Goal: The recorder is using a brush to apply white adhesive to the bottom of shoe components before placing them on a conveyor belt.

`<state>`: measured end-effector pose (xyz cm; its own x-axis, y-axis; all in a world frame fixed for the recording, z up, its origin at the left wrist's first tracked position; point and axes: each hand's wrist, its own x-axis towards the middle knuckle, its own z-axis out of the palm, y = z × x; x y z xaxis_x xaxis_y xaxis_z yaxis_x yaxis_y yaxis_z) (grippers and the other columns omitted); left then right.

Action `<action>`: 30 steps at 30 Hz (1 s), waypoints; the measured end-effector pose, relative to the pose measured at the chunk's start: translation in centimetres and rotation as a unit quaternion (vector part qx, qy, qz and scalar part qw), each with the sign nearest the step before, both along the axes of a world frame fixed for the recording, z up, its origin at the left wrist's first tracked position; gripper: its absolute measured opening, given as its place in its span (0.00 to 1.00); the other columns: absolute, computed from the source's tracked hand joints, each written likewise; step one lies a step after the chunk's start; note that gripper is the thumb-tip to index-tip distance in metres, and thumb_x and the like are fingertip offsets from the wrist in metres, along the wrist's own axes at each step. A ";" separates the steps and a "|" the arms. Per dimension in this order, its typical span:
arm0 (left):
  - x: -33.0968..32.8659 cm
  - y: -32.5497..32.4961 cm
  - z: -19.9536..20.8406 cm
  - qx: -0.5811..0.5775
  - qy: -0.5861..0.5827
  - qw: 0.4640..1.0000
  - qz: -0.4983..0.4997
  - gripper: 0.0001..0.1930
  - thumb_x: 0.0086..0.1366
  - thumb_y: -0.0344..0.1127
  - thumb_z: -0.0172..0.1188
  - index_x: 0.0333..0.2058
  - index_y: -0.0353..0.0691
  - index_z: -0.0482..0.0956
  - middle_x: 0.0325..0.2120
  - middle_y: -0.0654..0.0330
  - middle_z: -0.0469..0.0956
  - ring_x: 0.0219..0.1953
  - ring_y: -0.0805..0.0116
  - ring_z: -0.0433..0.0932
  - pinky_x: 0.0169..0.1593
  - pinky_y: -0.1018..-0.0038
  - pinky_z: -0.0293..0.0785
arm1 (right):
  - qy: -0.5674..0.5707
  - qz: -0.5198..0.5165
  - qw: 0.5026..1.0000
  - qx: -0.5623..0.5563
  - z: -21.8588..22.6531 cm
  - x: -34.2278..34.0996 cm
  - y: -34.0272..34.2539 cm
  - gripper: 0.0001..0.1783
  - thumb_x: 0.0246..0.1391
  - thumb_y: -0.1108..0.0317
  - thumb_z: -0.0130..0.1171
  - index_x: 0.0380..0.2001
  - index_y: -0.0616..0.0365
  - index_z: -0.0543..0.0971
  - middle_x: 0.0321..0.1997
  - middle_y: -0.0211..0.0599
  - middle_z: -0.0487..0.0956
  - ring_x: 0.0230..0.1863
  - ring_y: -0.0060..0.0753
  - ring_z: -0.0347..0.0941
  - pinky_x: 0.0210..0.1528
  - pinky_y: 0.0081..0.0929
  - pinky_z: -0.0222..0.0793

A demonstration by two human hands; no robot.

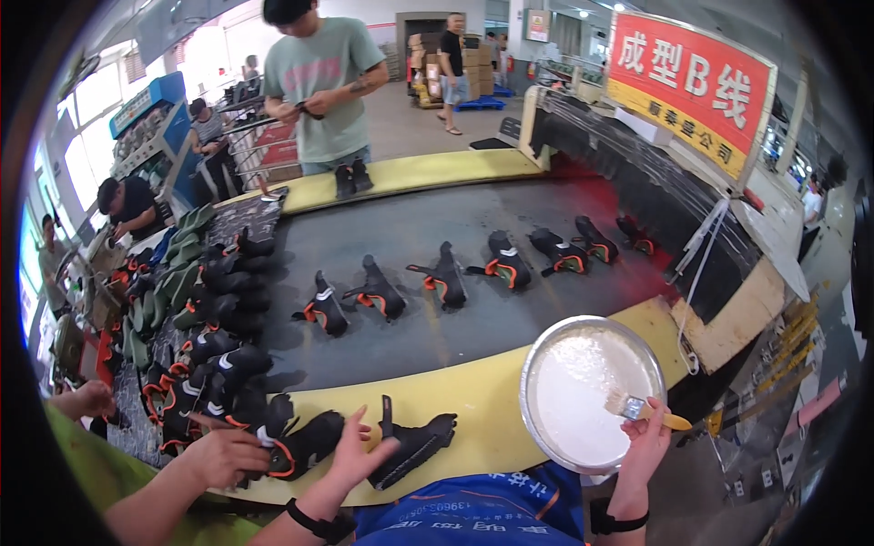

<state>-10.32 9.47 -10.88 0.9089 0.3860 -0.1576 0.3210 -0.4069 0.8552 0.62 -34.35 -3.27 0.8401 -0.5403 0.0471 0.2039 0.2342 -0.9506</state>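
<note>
My right hand (646, 437) grips a paint brush (675, 421) by its yellow wooden handle. Its pale bristles rest at the white liquid (583, 373) in a round metal basin (525, 400). My left hand (355, 455) is open, fingers spread, beside a black shoe upper (421, 448) lying on its side on the yellow ledge (455, 387); whether they touch I cannot tell. Left of that hand, a co-worker's hand (223, 458) is at another black shoe with orange trim (305, 446).
Several black-and-orange shoe uppers (443, 282) lie spaced along the dark conveyor belt (364, 237). More shoes (232, 373) and green lasts (182, 255) crowd the left side. Across the belt stands a person in a light green shirt (326, 82). A tunnel housing (637, 173) covers the belt's right end.
</note>
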 end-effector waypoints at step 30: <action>6.0 -11.0 12.6 -0.442 0.099 0.866 -0.212 0.38 0.57 0.36 0.52 0.67 0.32 0.57 0.58 0.50 0.71 0.57 0.64 0.75 0.58 0.73 0.71 | -0.032 0.038 0.916 -0.398 2.7 0.9 1.5 0.08 0.53 0.67 0.66 0.32 0.60 0.82 0.30 0.43 0.80 0.30 0.43 0.78 0.34 0.34 0.73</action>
<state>-4.33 -1.50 1.68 0.8609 -0.3266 -0.3900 0.4787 0.2606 0.8384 1.52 -32.81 -0.54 0.8552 -0.2537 0.4519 0.2776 -0.5120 -0.8129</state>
